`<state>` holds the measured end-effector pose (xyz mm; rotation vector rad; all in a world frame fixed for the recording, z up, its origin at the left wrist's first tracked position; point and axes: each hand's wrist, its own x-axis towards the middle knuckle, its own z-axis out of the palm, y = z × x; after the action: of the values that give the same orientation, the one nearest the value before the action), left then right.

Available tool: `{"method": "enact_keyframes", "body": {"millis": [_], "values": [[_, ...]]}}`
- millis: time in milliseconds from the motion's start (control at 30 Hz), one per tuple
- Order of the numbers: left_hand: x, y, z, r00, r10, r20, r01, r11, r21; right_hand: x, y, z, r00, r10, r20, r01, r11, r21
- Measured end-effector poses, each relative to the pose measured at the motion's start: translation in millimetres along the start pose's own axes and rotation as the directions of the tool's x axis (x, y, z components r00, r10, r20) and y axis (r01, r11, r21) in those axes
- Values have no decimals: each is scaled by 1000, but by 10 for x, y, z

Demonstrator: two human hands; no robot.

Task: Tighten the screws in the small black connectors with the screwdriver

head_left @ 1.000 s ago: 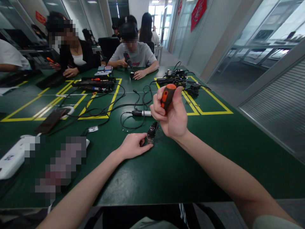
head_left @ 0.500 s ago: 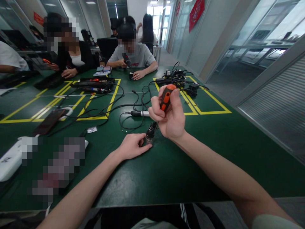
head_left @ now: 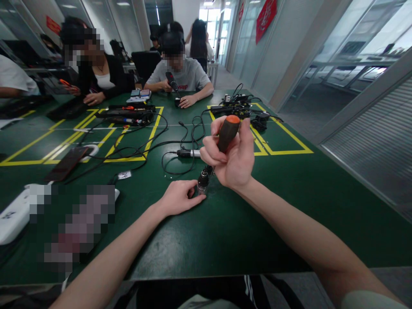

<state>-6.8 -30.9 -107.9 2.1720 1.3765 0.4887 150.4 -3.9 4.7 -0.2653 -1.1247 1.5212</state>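
Note:
My right hand is raised over the table, its fingers curled round the dark handle of a screwdriver with an orange end cap. The handle's top tilts up and away to the right; the tip is hidden behind the hand and the dark parts below. My left hand rests on the green table, thumb and fingers closed on a small black cylindrical part with a clear or metallic lower section. That part stands roughly upright, just below and left of my right hand.
Beyond my hands lie a black-and-silver pen-shaped tool and tangled black cables. To the left are a phone, a white power strip and a blurred-out object. Co-workers sit opposite, near a tool tray.
My right hand has shifted slightly right and its thumb has swung outward. The screwdriver handle has turned, so its orange side panels no longer show. My left hand stays in place.

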Motion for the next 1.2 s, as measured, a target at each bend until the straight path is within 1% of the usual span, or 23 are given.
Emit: {"method": "enact_keyframes", "body": {"millis": [133, 200, 367, 433, 500, 600, 700, 867, 933, 1067, 1200], "values": [[-1, 7, -5, 1000, 1, -2, -1, 1000, 4, -5, 7, 13, 998, 14, -57, -16, 999, -41], [0, 10, -7, 1000, 0, -2, 0, 1000, 6, 7, 14, 12, 999, 24, -43, -27, 998, -56], [1, 3, -4, 1000, 0, 6, 0, 1000, 5, 58, 11, -40, 994, 10, 112, -9, 1000, -8], [-1, -5, 1, 1000, -1, 3, 1, 1000, 6, 59, 0, -61, 985, 28, 172, -30, 999, 12], [-3, -11, 5, 1000, 1, 0, -1, 1000, 6, 41, -13, -67, 978, 53, 200, -61, 997, 38], [-5, -13, 7, 1000, 4, -2, -4, 1000, 6, 5, -23, -48, 980, 87, 176, -99, 993, 62], [-6, -8, 2, 1000, 3, -4, -3, 1000, 7, -1, -15, -30, 985, 87, 151, -93, 995, 33], [0, -8, -2, 1000, 2, -1, -2, 1000, 8, 43, -7, -48, 980, 80, 184, -90, 995, 47], [2, -9, -1, 1000, 3, -1, -3, 1000, 9, 53, -15, -52, 977, 110, 183, -118, 993, 33], [3, -5, 0, 1000, 3, -3, -3, 1000, 10, 40, -33, -47, 976, 171, 135, -170, 985, -17], [-1, 2, -5, 1000, 4, -1, -4, 1000, 11, 19, -27, -55, 982, 117, 150, -120, 993, 12]]}}
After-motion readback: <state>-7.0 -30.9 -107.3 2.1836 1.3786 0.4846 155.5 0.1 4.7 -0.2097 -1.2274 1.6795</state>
